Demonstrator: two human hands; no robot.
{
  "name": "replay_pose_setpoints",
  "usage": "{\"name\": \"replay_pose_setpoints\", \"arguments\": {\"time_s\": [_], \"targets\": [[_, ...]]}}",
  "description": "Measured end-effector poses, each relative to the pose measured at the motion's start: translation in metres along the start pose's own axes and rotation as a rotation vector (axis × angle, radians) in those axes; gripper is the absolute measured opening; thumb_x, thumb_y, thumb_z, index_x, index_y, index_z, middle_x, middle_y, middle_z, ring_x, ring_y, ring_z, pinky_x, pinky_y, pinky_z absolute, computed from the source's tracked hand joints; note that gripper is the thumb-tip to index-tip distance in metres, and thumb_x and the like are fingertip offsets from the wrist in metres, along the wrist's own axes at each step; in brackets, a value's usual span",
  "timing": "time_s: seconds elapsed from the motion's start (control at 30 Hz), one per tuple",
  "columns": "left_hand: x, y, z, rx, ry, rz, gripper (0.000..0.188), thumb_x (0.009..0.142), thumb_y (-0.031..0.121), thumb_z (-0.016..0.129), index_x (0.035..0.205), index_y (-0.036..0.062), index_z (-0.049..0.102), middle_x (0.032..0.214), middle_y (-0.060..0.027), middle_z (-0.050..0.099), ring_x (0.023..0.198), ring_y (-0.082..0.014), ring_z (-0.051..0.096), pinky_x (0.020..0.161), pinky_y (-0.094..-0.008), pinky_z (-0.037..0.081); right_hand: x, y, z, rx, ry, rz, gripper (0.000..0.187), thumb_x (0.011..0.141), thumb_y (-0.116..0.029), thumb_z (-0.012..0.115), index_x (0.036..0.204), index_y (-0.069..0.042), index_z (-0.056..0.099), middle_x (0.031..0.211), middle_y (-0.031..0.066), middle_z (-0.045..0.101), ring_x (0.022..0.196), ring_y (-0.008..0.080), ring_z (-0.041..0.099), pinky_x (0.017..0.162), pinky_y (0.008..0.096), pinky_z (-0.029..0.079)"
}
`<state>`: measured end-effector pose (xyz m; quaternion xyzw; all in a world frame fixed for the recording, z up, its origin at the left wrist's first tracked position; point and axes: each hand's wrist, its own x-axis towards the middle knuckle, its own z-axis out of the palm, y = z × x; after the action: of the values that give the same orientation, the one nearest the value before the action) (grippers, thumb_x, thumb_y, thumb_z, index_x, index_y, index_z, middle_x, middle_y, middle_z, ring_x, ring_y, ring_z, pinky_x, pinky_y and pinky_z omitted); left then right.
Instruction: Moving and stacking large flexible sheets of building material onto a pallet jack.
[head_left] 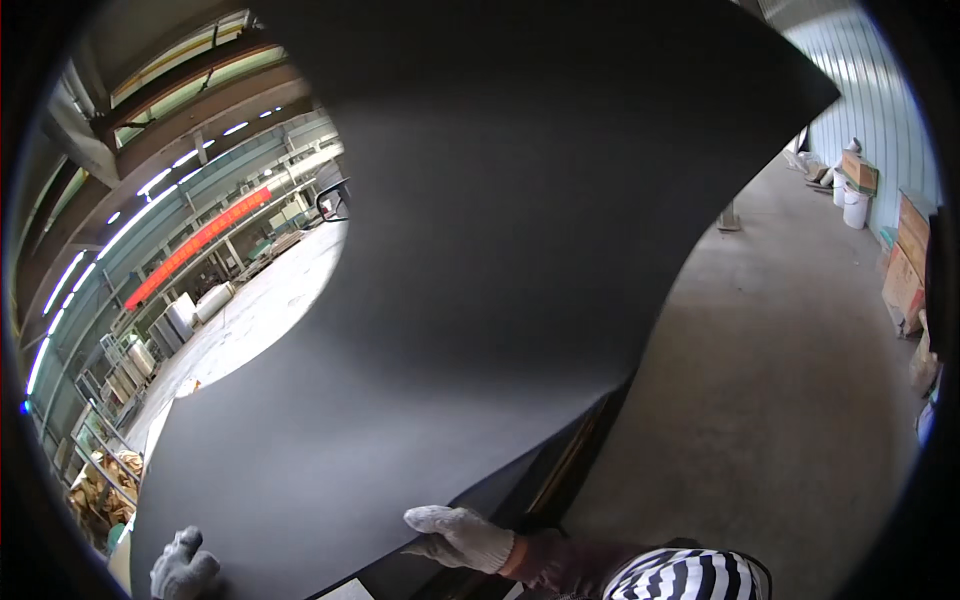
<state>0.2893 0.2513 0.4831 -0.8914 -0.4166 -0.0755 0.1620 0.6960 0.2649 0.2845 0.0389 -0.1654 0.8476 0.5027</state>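
A large, flexible black sheet (pixel 480 240) fills the middle of the view. Its far part curves upward, and one pointed corner sticks out at the upper right. My right hand (pixel 462 535), in a grey-white knit glove, is closed on the sheet's near right edge, fingers above and thumb lower down. Over the near left part of the sheet is my left hand (pixel 183 567), gloved the same way. Its fingers are curled in; whether anything is inside them is hidden. Below the right edge, dark layers (pixel 500 500) show beneath the raised sheet.
A dark, straight edge (pixel 565 465) runs beneath the sheet on the right, beside the grey concrete floor (pixel 740 400). White buckets (pixel 855 208) and cardboard boxes (pixel 905 262) stand along the right wall. At the left are crumpled brown paper (pixel 105 495), metal rails and a red banner (pixel 200 245).
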Motion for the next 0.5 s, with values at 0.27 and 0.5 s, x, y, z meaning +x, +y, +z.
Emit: {"name": "replay_pose_setpoints", "arguments": {"time_s": [0.27,0.5], "targets": [[-0.05,0.017,0.037,0.017,-0.071,-1.005,0.055,0.091,0.049,0.053,0.127,0.0087,0.06,0.128,-0.019,0.06,0.116,-0.0376,0.056,0.101,-0.0438,0.044,-0.058,0.039,-0.082,-0.23,0.432,0.143,0.039,0.101,-0.017,0.05,0.129,0.01,0.049,0.13,0.0185,0.057,0.121,0.0274,0.056,0.108,0.0359,0.044],[-0.16,0.102,0.191,-0.937,0.158,-1.36,0.059,0.09,0.052,0.053,0.125,0.0055,0.061,0.127,-0.0177,0.061,0.115,-0.0365,0.056,0.101,-0.0434,0.044,-0.129,-0.011,-0.121,-0.237,0.829,0.259,0.039,0.098,-0.018,0.055,0.129,0.005,0.055,0.128,0.0162,0.061,0.11,0.0289,0.063,0.099,0.0361,0.048]]}}
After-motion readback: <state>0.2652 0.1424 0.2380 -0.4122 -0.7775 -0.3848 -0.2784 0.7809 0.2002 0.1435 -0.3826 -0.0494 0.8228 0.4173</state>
